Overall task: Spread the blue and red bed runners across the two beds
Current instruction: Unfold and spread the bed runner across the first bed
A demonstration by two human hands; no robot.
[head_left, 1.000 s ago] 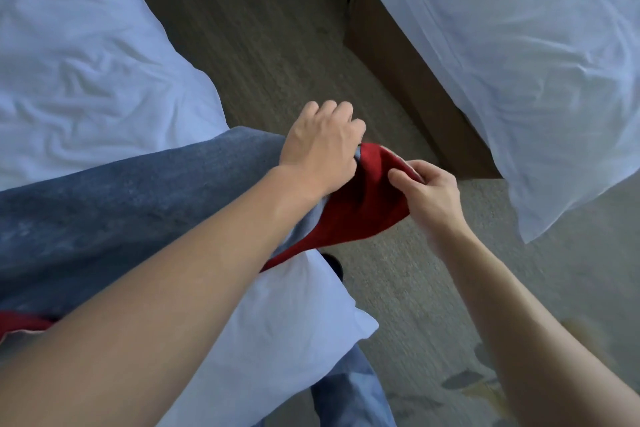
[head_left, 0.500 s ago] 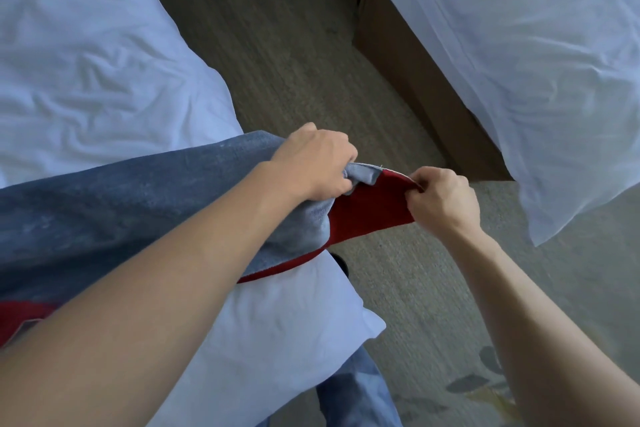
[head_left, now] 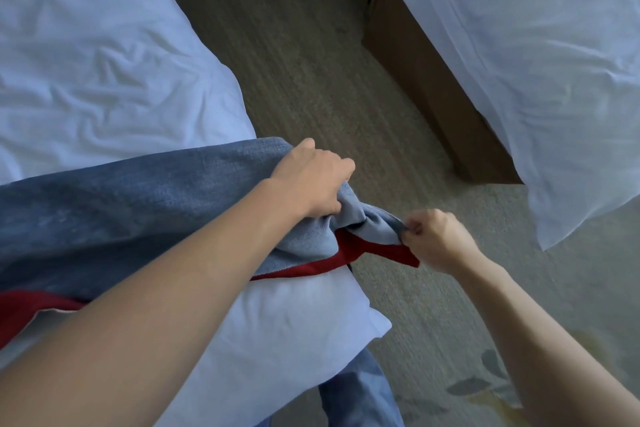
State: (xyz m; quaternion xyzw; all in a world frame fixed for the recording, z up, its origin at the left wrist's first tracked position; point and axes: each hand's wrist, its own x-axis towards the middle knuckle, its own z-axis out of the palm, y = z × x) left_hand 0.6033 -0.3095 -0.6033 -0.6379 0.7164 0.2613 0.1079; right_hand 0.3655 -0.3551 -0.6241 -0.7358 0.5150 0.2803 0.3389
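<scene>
A bed runner, blue on top with a red underside, lies across the foot of the left bed and hangs over its right edge. My left hand is closed on a bunch of the blue cloth at that edge. Just right of it, over the floor, my right hand pinches the runner's corner, where blue and red both show. A second strip of red peeks out at the far left below my forearm. The right bed carries only white bedding.
A grey carpeted aisle runs between the two beds. The right bed's brown wooden base borders the aisle, its white duvet corner hanging past it. My jeans leg shows below the left bed's corner. A leaf pattern marks the carpet at lower right.
Both hands have slid down and toward me along the bed edge. The runner's end has been turned over, so blue now covers most of the red. My right hand has regripped the corner.
</scene>
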